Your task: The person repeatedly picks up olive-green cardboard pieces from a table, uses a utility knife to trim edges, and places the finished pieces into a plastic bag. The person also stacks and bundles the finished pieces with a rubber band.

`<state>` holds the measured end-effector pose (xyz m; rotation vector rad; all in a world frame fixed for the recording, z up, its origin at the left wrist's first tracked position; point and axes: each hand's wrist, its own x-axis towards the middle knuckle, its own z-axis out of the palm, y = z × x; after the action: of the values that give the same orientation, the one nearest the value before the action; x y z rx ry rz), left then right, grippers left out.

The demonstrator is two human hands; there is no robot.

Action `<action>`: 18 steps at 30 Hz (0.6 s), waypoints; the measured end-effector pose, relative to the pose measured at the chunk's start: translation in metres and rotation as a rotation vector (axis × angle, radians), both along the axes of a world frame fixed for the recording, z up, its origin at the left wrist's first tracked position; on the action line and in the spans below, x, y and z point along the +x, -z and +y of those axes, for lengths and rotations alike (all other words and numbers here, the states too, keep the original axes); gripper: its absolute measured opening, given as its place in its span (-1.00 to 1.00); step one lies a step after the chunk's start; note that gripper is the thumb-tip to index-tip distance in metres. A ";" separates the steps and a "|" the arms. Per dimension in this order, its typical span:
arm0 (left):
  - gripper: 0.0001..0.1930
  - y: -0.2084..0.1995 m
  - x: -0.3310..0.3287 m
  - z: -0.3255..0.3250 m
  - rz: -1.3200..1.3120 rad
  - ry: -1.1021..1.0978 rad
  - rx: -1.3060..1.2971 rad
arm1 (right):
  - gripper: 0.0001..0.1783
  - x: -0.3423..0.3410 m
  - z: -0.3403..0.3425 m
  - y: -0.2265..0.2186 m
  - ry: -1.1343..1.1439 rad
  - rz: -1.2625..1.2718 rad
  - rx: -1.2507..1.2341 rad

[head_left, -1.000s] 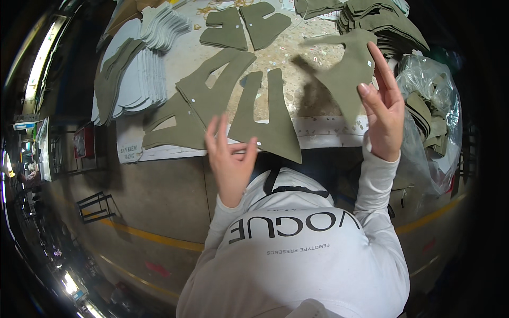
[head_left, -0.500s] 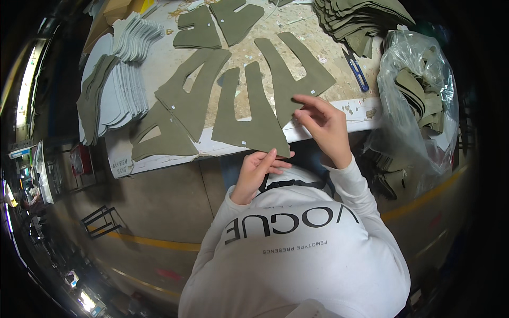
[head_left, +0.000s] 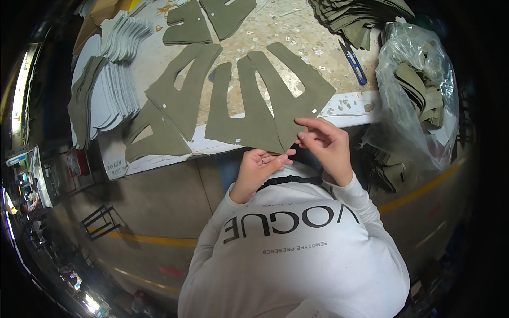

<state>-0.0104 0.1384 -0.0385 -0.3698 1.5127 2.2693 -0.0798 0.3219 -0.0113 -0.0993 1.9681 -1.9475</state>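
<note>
Two olive-green cut pieces, each with a deep notch, lie partly overlapped at the table's near edge. The right piece [head_left: 289,100] covers the right side of the left piece [head_left: 249,130], and their lower corners meet. My left hand [head_left: 260,172] holds that corner, with fingers underneath and thumb close to its edge. My right hand [head_left: 330,148] pinches the right piece's lower right edge, index finger on top. Small white stickers mark the pieces. Two more notched olive pieces, an upper one [head_left: 180,100] and a lower one [head_left: 159,140], lie to the left.
Far back are more olive pieces [head_left: 228,18] and a thick olive stack [head_left: 360,18]. Blue thread snips [head_left: 354,63] lie at right beside a clear plastic bag [head_left: 382,95] of olive pieces. Pale stacked pieces [head_left: 119,85] stand at left. Scraps litter the table [head_left: 297,32].
The right olive piece has come toward me and slightly left, over the left piece, bringing their lower corners together. My right hand has moved down with it. The view has shifted a little.
</note>
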 end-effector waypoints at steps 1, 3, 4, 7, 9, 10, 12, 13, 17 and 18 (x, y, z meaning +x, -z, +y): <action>-0.69 0.000 -0.001 0.000 -0.006 0.004 0.006 | -0.67 0.002 0.000 0.001 0.005 -0.005 0.027; -0.70 0.001 -0.004 0.000 -0.041 -0.015 0.039 | -0.69 0.004 -0.001 0.000 -0.007 0.030 0.035; -0.70 0.002 -0.005 0.001 -0.051 -0.014 0.036 | -0.70 0.004 0.000 -0.001 0.003 0.018 0.032; -0.71 0.005 -0.005 0.003 -0.051 -0.023 0.011 | -0.72 0.002 0.005 -0.010 -0.045 -0.008 0.168; -0.71 0.007 -0.005 0.003 -0.042 -0.028 -0.049 | -0.73 -0.003 0.010 -0.016 0.008 0.328 0.478; -0.71 0.009 -0.004 0.002 -0.035 -0.019 -0.039 | -0.74 -0.005 0.012 -0.017 0.032 0.483 0.614; -0.73 0.011 -0.004 0.001 -0.012 -0.024 -0.023 | -0.56 -0.006 0.011 -0.018 -0.082 0.619 0.734; -0.73 0.012 -0.004 0.000 -0.009 -0.013 -0.033 | -0.49 -0.007 0.008 -0.016 -0.182 0.792 0.758; -0.74 0.013 -0.005 0.000 -0.010 -0.018 -0.038 | -0.27 -0.015 0.000 -0.006 -0.538 0.950 0.922; -0.74 0.012 -0.004 0.001 -0.014 -0.036 -0.027 | -0.27 -0.023 0.001 -0.004 -0.575 0.941 1.011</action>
<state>-0.0148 0.1397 -0.0508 -0.4225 1.5426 2.2711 -0.1029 0.3233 -0.0077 -1.2898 2.7660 -0.3756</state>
